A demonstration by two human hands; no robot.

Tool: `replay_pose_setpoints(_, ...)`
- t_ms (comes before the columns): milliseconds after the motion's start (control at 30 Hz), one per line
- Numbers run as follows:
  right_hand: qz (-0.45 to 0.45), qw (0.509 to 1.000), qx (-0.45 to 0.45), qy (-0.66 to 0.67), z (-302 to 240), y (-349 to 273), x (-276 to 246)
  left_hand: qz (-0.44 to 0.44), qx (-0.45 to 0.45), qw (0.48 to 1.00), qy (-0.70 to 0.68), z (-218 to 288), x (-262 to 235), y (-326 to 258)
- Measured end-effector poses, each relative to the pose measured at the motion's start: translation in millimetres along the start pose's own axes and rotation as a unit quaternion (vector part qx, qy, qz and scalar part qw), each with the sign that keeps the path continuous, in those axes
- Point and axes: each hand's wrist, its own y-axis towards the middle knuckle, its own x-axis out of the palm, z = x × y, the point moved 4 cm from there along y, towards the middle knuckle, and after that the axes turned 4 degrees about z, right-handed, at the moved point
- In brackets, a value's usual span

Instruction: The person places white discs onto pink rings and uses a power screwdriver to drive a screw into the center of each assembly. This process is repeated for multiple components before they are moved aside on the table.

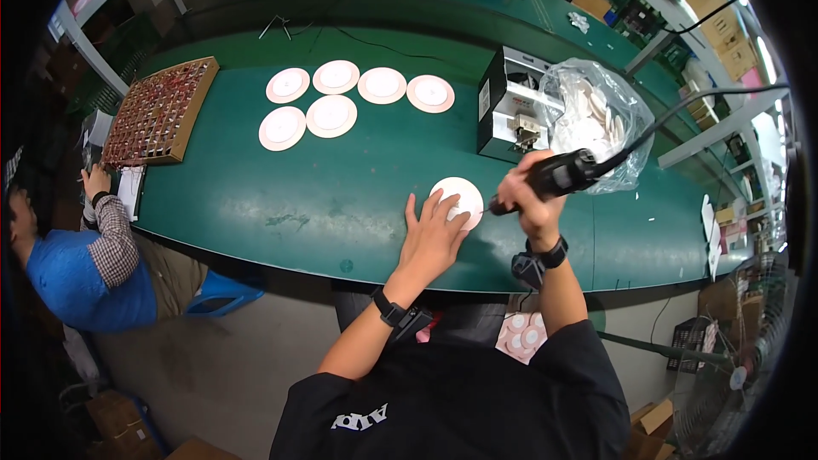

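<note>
A round white disc with a pale pink rim [463,201] lies flat on the green table. My left hand [432,236] rests on its left part, fingers spread. In my right hand [533,202] is a black electric screwdriver [562,174], held tilted, with its cable running off to the upper right. Its thin tip points left, close to the right edge of the disc; whether it touches cannot be made out. Farther back on the left half of the table lie several similar discs [331,116] in two loose rows.
A black and silver machine [514,111] stands beyond my right hand, beside a clear plastic bag of discs [596,123]. At the far left, a divided tray of small parts [162,111] sits near a seated person in blue [94,277]. The table's front edge [332,276] curves before me.
</note>
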Motion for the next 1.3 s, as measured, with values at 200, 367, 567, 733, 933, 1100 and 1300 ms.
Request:
replay_pose_setpoints(200,0.123,0.983,-0.135,-0.005,-36,86,-50,0.004,0.013,1.0,0.022,-4,3,2)
replay_pose_setpoints(367,0.116,0.99,-0.075,-0.02,-7,119,-62,0.017,0.008,1.0,-0.009,0,1,8)
replay_pose_setpoints(567,0.082,0.994,0.002,0.066,-3,64,-41,0.021,-0.005,0.999,-0.026,-1,-2,4)
replay_pose_setpoints(733,0.122,0.986,-0.11,0.004,-34,55,-33,0.007,0.015,1.0,0.003,2,-2,5)
replay_pose_setpoints(933,0.155,0.982,-0.108,-0.017,-19,108,-47,0.008,0.011,1.0,0.0,2,0,6)
replay_pose_setpoints(1100,0.127,0.991,-0.037,-0.005,-17,99,-53,0.005,0.015,1.0,0.021,-5,3,5)
replay_pose_setpoints(1300,0.088,0.995,-0.029,0.032,-29,15,-26,0.005,0.012,1.0,0.002,2,-2,7)
